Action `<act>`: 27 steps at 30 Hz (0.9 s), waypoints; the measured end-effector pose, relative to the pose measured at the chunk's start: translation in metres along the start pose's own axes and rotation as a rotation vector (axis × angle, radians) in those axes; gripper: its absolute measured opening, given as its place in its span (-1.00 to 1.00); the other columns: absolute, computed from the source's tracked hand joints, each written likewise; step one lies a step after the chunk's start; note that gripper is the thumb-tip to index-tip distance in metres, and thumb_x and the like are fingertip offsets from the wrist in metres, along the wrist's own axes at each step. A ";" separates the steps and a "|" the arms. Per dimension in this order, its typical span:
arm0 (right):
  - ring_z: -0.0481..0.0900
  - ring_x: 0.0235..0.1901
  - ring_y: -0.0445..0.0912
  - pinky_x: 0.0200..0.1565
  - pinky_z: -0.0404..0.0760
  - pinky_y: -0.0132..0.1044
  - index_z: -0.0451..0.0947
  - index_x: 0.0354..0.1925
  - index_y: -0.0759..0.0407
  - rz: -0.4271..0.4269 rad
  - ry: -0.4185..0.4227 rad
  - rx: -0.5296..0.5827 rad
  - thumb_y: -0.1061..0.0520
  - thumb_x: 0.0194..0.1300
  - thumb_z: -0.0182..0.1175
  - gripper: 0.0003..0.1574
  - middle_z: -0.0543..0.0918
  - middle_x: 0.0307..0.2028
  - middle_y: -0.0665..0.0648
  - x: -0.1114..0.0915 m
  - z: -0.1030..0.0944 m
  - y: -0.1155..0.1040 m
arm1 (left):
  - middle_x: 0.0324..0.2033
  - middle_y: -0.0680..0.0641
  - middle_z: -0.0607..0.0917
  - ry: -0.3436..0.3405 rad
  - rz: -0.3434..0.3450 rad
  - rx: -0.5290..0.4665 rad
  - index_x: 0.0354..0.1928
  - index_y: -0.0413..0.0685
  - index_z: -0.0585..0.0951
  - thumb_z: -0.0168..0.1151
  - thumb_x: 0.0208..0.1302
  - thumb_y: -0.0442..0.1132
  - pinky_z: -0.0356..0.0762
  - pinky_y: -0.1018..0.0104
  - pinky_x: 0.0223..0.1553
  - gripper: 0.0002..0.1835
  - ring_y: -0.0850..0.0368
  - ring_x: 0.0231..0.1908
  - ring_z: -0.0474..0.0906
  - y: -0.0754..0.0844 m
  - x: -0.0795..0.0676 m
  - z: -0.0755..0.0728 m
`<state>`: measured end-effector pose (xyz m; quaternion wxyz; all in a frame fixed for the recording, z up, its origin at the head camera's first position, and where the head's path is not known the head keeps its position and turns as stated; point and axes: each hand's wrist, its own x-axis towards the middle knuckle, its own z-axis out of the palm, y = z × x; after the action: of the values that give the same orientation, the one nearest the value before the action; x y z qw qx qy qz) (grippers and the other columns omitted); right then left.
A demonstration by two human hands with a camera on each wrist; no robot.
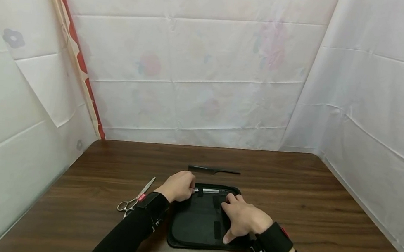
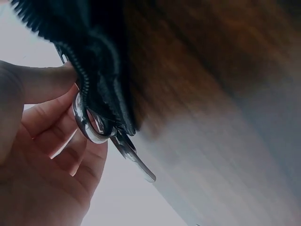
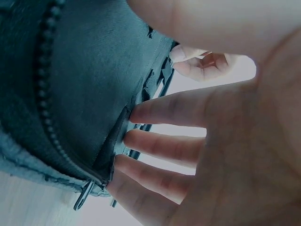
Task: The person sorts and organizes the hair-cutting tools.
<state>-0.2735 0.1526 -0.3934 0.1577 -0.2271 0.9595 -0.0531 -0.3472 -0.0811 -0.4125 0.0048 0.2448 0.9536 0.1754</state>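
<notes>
A black zippered case [image 1: 198, 221] lies opened out on the brown table. At its far left corner my left hand [image 1: 179, 186] pinches a pair of silver scissors [image 1: 211, 191], whose shank lies along the case's far edge, partly under a black strap. The finger rings [image 2: 84, 123] of these scissors show beside my fingers in the left wrist view, next to the zipper teeth. My right hand [image 1: 245, 217] rests on the right side of the case. In the right wrist view its straight fingers [image 3: 164, 110] touch the black lining; the far tip of the scissors is hidden.
Another pair of scissors [image 1: 142, 194] with a red tag lies left of the case, by my left wrist. Beyond the case is a black tail comb [image 1: 213, 170]. White sheets [image 1: 199, 80] hang around the table's back and sides.
</notes>
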 end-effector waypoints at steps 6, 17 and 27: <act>0.23 0.35 0.10 0.14 0.53 0.04 0.42 0.41 0.16 -0.001 -0.003 -0.004 -0.17 -0.04 0.64 0.13 0.28 0.38 0.17 -0.001 -0.001 -0.001 | -0.45 0.03 0.55 -0.005 0.009 -0.011 -0.40 -0.04 0.60 0.28 0.38 -0.35 0.47 0.11 -0.27 -0.84 0.11 -0.43 0.44 0.000 0.000 -0.001; 0.24 0.34 0.11 0.16 0.52 0.06 0.43 0.40 0.17 0.004 -0.005 -0.003 -0.16 -0.05 0.64 0.13 0.28 0.38 0.18 -0.002 -0.001 -0.001 | -0.45 0.03 0.56 0.000 0.023 -0.008 -0.39 -0.04 0.61 0.28 0.37 -0.37 0.47 0.13 -0.29 -0.85 0.12 -0.44 0.44 -0.001 -0.001 0.002; 0.24 0.35 0.10 0.16 0.53 0.06 0.42 0.40 0.17 0.013 0.002 -0.006 -0.17 -0.08 0.65 0.15 0.28 0.39 0.17 -0.001 0.000 0.000 | -0.43 0.04 0.56 0.008 0.030 0.007 -0.39 -0.03 0.61 0.28 0.37 -0.36 0.48 0.14 -0.27 -0.85 0.12 -0.42 0.45 -0.002 0.001 0.004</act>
<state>-0.2727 0.1526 -0.3932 0.1565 -0.2213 0.9613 -0.0495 -0.3484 -0.0810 -0.4163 -0.0026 0.2584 0.9504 0.1731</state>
